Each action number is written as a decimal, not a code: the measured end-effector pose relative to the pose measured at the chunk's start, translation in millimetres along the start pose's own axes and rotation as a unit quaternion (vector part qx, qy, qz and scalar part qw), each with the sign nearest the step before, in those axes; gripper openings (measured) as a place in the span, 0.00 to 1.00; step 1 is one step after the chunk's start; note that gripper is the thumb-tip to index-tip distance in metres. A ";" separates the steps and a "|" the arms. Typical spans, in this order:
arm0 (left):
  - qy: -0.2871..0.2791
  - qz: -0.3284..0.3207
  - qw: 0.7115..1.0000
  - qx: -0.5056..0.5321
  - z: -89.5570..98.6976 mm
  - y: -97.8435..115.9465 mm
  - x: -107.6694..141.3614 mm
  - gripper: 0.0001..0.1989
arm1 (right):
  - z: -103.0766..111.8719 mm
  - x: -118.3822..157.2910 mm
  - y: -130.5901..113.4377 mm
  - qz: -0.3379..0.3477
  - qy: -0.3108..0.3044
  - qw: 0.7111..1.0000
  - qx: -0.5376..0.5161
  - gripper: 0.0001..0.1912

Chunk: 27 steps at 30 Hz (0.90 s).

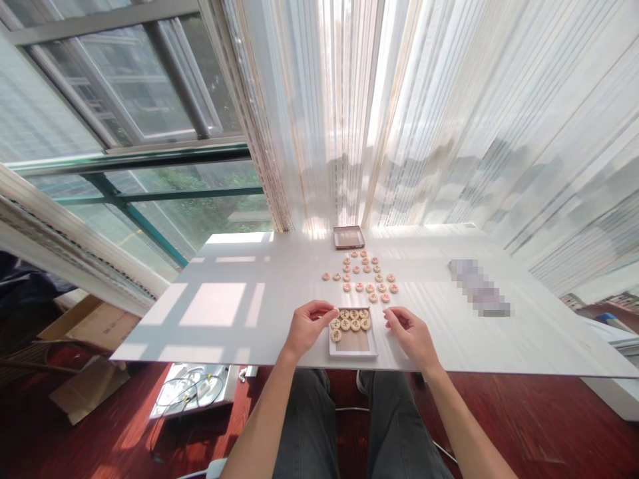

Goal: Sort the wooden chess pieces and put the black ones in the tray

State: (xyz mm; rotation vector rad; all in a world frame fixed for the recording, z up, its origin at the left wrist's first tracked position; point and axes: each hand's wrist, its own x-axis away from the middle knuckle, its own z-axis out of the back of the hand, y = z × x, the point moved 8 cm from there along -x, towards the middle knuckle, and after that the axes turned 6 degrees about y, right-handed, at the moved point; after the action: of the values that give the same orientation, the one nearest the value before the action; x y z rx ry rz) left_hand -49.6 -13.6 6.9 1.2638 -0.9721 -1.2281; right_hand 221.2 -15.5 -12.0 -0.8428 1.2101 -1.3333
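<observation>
- Flat round pale-wood discs w/ carved black characters (355, 325): in the tray, just right of L hand's fingertips & below them. Approx 9 in: two rows of 4, then one disc starting a third.
- Shallow rectangular white-walled tray w/ brownish floor (352, 344): b/w the two hands; floor shows beyond that ninth disc, so looks part filled.
- L hand (309, 327): thumb & finger drawn together at the top-left corner disc; can't tell if pinching or only touching.
- R hand (412, 336): fingers curled, tips near each other, right of tray; no disc visible there, can't tell if pressed together.
- Loose wooden discs, mostly red-marked, a few black (359, 287): beyond both grips, approx 20 outside the tray.
- Shallow brown-edged open box (349, 238): farther past them.
- Smooth white tabletop (210, 332): under everything, sun-striped left of L hand.
- Sheer pleated curtain (424, 133): farthest off.
</observation>
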 end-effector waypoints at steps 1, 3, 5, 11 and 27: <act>-0.004 0.008 1.000 -0.001 -1.6 -0.8 3.0 0.14 | -0.3 -0.2 -0.1 0.001 -0.001 1.000 0.000 0.23; -0.008 0.020 1.000 0.001 -4.5 -1.7 8.1 0.14 | -0.6 -0.8 0.2 0.002 -0.004 1.000 -0.003 0.23; -0.007 0.026 1.000 0.010 -6.7 -2.2 11.4 0.14 | -0.2 -1.5 0.8 0.001 -0.004 1.000 -0.008 0.22; -0.017 0.020 0.999 0.040 -12.5 -4.1 15.1 0.16 | -1.7 -0.9 2.7 0.002 -0.010 1.000 -0.010 0.21; -0.012 -0.047 0.990 -0.130 -6.3 14.6 27.2 0.10 | -5.8 -0.4 6.7 0.012 -0.021 1.000 0.016 0.20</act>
State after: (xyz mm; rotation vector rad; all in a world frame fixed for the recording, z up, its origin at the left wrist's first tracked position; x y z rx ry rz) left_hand -38.0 -40.9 17.7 1.1012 -0.7476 -1.3975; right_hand 217.4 -13.3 -19.6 -0.8272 1.1592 -1.3061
